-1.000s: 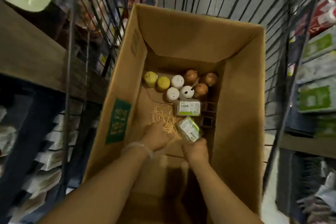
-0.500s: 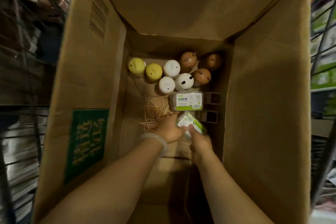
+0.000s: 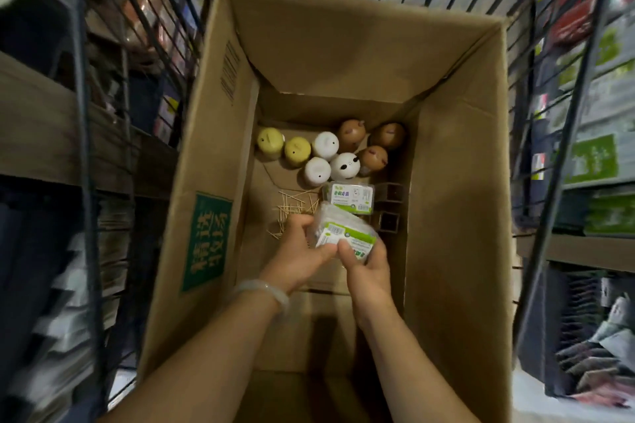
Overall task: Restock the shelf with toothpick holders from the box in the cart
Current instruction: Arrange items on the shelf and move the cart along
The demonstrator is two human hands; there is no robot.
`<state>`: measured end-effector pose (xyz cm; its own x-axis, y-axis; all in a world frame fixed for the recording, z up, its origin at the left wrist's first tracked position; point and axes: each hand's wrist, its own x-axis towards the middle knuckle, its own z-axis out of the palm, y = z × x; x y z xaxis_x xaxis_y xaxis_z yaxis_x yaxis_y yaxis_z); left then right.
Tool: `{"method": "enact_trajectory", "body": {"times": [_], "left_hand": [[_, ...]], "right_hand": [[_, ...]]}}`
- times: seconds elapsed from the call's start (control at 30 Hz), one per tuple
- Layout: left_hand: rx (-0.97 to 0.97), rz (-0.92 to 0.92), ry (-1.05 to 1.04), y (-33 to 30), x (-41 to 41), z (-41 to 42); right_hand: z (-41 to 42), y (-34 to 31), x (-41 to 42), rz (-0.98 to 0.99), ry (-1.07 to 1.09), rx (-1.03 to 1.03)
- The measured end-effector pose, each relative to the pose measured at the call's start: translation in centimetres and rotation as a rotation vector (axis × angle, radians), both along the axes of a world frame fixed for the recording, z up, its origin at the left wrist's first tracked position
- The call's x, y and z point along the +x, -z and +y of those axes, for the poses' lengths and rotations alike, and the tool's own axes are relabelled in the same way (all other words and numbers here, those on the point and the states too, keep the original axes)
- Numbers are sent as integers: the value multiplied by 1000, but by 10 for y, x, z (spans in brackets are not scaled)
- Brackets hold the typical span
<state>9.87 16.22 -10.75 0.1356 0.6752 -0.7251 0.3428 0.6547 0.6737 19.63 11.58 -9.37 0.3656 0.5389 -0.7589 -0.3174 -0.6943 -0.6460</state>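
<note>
Deep in the open cardboard box [image 3: 457,203], both my hands hold a clear plastic toothpick pack with a green and white label [image 3: 340,228]. My left hand [image 3: 302,251] grips its left side. My right hand [image 3: 366,264] pinches its near edge from below. A second labelled pack [image 3: 350,197] lies flat on the box floor just beyond. At the far end stand several round toothpick holders: two yellow [image 3: 297,151], three white [image 3: 324,144], three brown [image 3: 350,134]. Loose toothpicks [image 3: 292,208] are scattered on the floor to the left of the packs.
The box sits inside a black wire cart [image 3: 82,113]. A wooden shelf [image 3: 44,137] runs along the left. Shelves with green and white packaged goods [image 3: 594,158] stand on the right. Two small dark square tubes [image 3: 390,221] sit by the box's right wall.
My left hand left the loose toothpicks and joined my right hand on the pack, which has been lifted off the box floor. The camera pulled back from the box.
</note>
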Motion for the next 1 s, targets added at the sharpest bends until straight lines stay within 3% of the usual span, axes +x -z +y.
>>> {"method": "enact_trajectory", "body": {"times": [0.2,0.37,0.5,0.57,0.67,0.8,1.0], "left_hand": [[84,-64,-14,-58,-13,-2],[14,-215,-193,-117,-25,-17],[38,-294,-81,-165,-23,-44],[103,-342,43,-189,-23,-59],[199,-440,157,-218,-23,-78],[406,-340,63,-252,-23,-99],[537,-393,-43,-306,-46,-144]], "right_hand": [[-2,-44,7,-22,-118,204],[-17,-110,39,-80,-565,319],[-34,-157,60,-418,-958,475],[-43,-177,67,-509,-960,545],[-60,-209,76,-389,-873,600],[-85,-246,82,-364,-795,678],[-122,-299,115,-481,-729,744]]}}
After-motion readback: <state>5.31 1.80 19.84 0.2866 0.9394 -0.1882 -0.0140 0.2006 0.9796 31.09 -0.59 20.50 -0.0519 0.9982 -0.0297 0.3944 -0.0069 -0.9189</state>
